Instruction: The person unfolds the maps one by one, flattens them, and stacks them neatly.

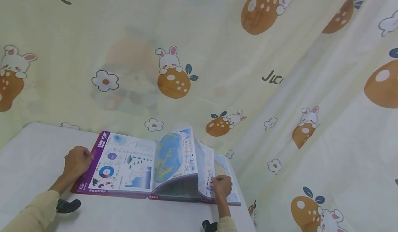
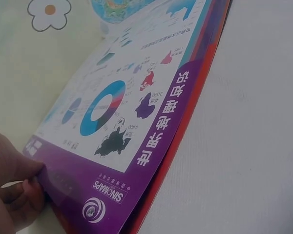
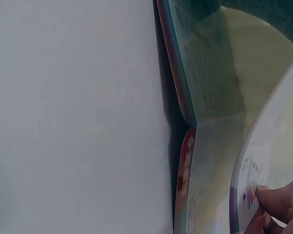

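A map book [image 1: 130, 166] with a purple left border lies spread on the white table, its left page printed with charts and a blue ring diagram. At its left edge my left hand [image 1: 77, 160] pinches the purple border [image 2: 83, 195], thumb on top and fingers curled. A world-map page [image 1: 169, 154] stands raised in an arch near the middle. On the right, my right hand [image 1: 222, 185] pinches the edge of a curved page [image 3: 251, 180] between thumb and fingers. Beneath the raised pages a green and yellow map panel [image 3: 215, 73] shows.
The white table [image 1: 124, 214] extends in front of the book and to its left. Behind and to the right hangs a pale curtain [image 1: 199, 25] printed with rabbits and orange fruit, close to the book's far edge. Dark curved straps [image 1: 68, 206] sit by both wrists.
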{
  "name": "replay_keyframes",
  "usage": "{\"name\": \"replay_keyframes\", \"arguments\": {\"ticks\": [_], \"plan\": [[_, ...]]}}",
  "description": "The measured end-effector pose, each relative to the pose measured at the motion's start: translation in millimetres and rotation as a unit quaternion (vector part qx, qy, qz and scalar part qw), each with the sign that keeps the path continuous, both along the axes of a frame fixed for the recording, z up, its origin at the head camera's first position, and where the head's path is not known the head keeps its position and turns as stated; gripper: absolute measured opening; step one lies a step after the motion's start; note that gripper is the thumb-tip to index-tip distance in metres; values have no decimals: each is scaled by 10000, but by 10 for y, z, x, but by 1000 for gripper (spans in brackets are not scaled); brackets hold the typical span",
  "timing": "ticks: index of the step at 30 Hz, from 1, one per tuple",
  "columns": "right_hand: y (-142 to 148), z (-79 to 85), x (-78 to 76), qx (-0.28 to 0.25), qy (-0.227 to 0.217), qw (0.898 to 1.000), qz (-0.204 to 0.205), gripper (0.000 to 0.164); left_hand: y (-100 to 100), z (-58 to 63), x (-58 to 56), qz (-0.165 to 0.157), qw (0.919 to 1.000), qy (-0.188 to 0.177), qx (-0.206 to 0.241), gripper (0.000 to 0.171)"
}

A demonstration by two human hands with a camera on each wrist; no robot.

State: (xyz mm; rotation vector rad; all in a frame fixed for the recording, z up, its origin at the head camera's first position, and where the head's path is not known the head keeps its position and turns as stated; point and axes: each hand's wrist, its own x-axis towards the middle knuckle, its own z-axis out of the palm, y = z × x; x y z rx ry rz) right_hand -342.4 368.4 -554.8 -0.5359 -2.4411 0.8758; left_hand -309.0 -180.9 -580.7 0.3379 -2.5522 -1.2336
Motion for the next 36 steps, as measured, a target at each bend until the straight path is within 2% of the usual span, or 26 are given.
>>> {"name": "replay_keyframes", "arguments": {"ticks": [4,10,20,26,29,36], "plan": [[98,-48,-43,192,-89,9997,-117,6,-43,-3,20,35,10000,-66,-50,20],[254,-145,-121,346,-144,9991,-193,8,-65,-3,-1,28,9999,50,-84,18],[400,-211,-165,560,-281,9973,-388,7,-92,2,28,90,9998,57,-138,17],[453,-223,-204,698,-179,9961,-504,10,-98,45,31,96,9998,122,-160,16],[498,-259,-244,688,-274,9956,-571,11,-89,61,27,114,9997,130,-170,16],[646,-311,-270,837,-258,9937,-695,15,-32,4,12,18,9997,167,-154,15]]}}
